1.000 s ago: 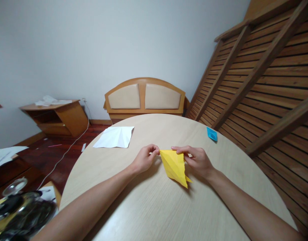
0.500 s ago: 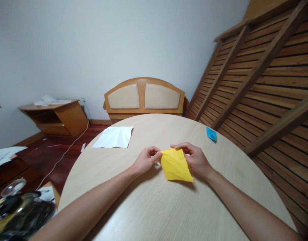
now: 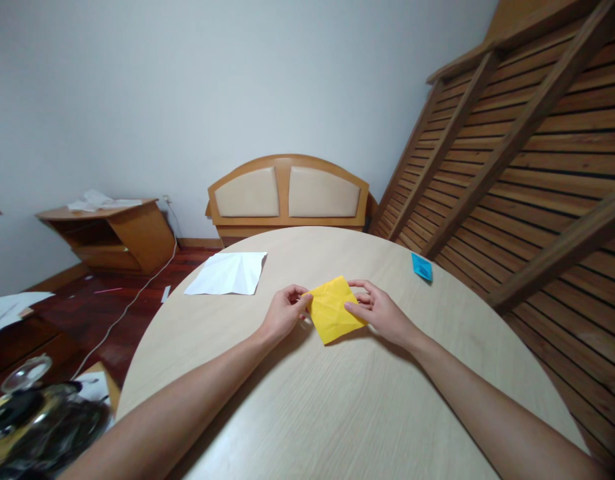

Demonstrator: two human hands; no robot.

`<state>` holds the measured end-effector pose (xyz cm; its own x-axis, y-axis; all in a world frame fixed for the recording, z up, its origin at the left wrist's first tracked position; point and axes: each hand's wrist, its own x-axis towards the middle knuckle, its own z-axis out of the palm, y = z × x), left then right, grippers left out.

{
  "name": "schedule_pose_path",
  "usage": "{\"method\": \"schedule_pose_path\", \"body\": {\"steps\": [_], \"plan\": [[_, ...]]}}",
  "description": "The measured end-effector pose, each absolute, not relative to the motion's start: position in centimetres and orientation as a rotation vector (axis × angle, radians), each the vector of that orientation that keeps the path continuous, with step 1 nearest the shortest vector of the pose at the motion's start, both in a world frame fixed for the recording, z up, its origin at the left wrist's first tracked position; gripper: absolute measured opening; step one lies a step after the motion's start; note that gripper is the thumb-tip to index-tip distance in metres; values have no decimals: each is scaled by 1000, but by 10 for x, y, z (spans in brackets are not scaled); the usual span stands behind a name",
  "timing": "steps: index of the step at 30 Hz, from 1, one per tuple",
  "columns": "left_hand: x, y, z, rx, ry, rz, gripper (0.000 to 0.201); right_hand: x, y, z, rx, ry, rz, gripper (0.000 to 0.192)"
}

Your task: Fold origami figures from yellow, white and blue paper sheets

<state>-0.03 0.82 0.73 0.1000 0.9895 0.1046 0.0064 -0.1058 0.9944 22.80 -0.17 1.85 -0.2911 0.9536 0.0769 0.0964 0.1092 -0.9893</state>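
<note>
A creased yellow sheet of paper [image 3: 333, 312] is held between my two hands, above the middle of the table. My left hand [image 3: 286, 311] pinches its left corner between thumb and fingers. On the right edge, my right hand [image 3: 382, 311] grips the sheet with the thumb on its face and the fingers behind, where they are partly hidden. Beyond my left hand lies a creased white sheet of paper [image 3: 228, 273]. A small folded blue paper [image 3: 422, 267] rests near the table's far right edge.
The round table [image 3: 297, 413] has a pale wood top. Behind it stands a headboard [image 3: 284, 160] with two cream panels. Wooden slats [image 3: 492, 153] lean at the right. A low cabinet [image 3: 147, 233] and a white cord [image 3: 137, 293] are at the left.
The yellow sheet has turned, its lower right corner rising. My right thumb now lies across its face, and my left hand has shifted slightly left and up.
</note>
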Motion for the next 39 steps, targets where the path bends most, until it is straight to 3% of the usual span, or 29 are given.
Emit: {"method": "schedule_pose_path", "body": {"steps": [21,32,39], "plan": [[6,-7,5,1709,999,902,34,207,-16,16,-954,-1842,1281,25],[11,-13,7,1908,995,805,36,208,-12,17,-1009,-1923,966,25],[9,-11,8,2032,1168,824,34,208,-12,11,-1010,-1837,1152,26]]}}
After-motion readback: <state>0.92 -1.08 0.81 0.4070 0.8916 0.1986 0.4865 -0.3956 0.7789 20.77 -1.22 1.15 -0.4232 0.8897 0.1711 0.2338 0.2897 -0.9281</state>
